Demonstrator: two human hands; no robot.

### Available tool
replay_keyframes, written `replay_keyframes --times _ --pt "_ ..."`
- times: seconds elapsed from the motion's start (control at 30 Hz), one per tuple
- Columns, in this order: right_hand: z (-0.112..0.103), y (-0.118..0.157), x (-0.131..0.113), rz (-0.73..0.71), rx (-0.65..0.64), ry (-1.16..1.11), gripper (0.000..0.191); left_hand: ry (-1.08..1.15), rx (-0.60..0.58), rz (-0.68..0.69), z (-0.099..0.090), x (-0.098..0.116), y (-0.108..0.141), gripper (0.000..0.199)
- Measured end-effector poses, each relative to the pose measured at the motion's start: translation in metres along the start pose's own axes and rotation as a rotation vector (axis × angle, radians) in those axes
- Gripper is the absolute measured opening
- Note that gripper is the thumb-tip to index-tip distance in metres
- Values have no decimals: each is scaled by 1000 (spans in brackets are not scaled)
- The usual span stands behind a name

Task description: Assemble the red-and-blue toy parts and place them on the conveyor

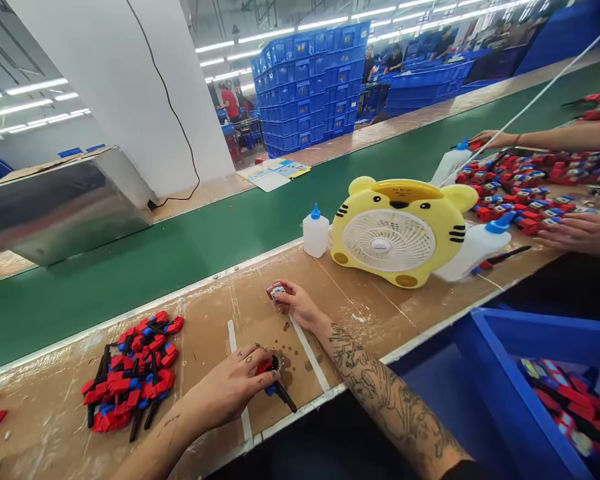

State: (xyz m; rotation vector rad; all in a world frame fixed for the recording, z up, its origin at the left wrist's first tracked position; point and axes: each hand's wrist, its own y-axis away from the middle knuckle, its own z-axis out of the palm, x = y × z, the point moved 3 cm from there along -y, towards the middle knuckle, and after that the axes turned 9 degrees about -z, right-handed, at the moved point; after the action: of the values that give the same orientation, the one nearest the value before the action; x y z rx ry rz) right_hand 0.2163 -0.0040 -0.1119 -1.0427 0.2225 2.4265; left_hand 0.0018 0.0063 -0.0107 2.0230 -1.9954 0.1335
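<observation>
My left hand [243,380] is closed on a red and blue toy part with a black rod [284,396], low over the brown bench top near its front edge. Further forward and to the right, my right hand [299,303] pinches a small white, red and blue piece [277,292] between thumb and fingers. The two pieces are apart. Dark wet spots mark the bench between the hands. A heap of red, blue and black parts [133,373] lies to the left of my left hand.
A yellow fan [395,233] stands right of a white bottle with a blue tip [316,235]. A green conveyor [190,253] runs behind. At right, another person's hands [575,233] are by piled parts [530,180]. A blue bin [535,400] holds parts at lower right.
</observation>
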Motion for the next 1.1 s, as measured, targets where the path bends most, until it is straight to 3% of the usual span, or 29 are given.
replay_keyframes --times 0.27,0.5,0.57,0.67,0.77,0.87,1.0,1.1 --pt "-3 0 -7 -76 27 56 40 -71 -93 41 7 3 -16 61" --pt "2 3 -10 -86 -24 76 48 227 -44 11 -5 -2 -8 54" --pt "3 5 -10 -87 -52 101 54 405 34 -64 -5 -11 -3 41" --pt "8 10 -9 -72 -142 138 59 804 297 -268 5 -35 4 28" --pt "14 15 -4 -54 -253 167 61 1253 601 -481 24 -63 4 44" --pt "19 19 2 -39 -341 202 60 1539 808 -557 39 -80 -5 57" --pt "21 20 9 -37 -397 262 59 1642 903 -558 46 -87 -13 58" --pt "23 20 11 -51 -406 322 59 1583 865 -555 48 -89 -15 57"
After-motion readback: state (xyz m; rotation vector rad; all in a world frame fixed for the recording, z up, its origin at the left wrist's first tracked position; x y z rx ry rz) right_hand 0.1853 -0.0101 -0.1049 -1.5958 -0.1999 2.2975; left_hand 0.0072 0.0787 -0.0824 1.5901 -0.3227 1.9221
